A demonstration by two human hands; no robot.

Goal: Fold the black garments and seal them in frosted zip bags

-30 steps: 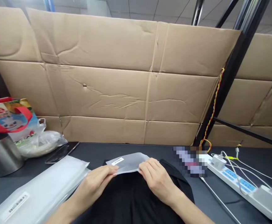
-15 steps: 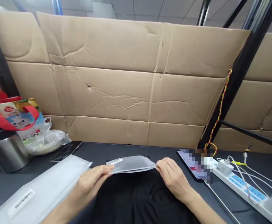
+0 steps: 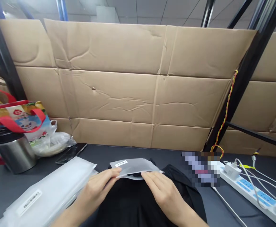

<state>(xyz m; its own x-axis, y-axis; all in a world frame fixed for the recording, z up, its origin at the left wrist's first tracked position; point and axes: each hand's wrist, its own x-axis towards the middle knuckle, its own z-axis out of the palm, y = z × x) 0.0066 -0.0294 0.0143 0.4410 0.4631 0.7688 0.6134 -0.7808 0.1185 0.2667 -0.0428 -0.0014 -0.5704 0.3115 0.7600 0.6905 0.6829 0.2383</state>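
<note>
Both my hands are at the front of the dark table, over a folded black garment [image 3: 138, 203]. My left hand [image 3: 96, 189] grips the left end of a frosted plastic bag [image 3: 135, 167], which carries a small white label on its upper face. My right hand [image 3: 164, 195] holds the bag's lower edge, fingers lying flat along it. The bag's mouth faces me, just above the garment, and part of the garment sits behind it. A stack of similar frosted bags [image 3: 48, 189] with a barcode label lies left of my left hand.
A steel flask [image 3: 16, 154], a printed tote bag [image 3: 17, 118], a clear plastic bag [image 3: 54, 145] and a phone [image 3: 70, 153] stand at back left. A blurred phone [image 3: 201, 167], a power strip [image 3: 249, 192] and cables lie right. A cardboard wall [image 3: 138, 82] backs the table.
My right hand has moved left from the bag's right end to its lower edge. The bag now bows open over the garment, and the view has shifted slightly.
</note>
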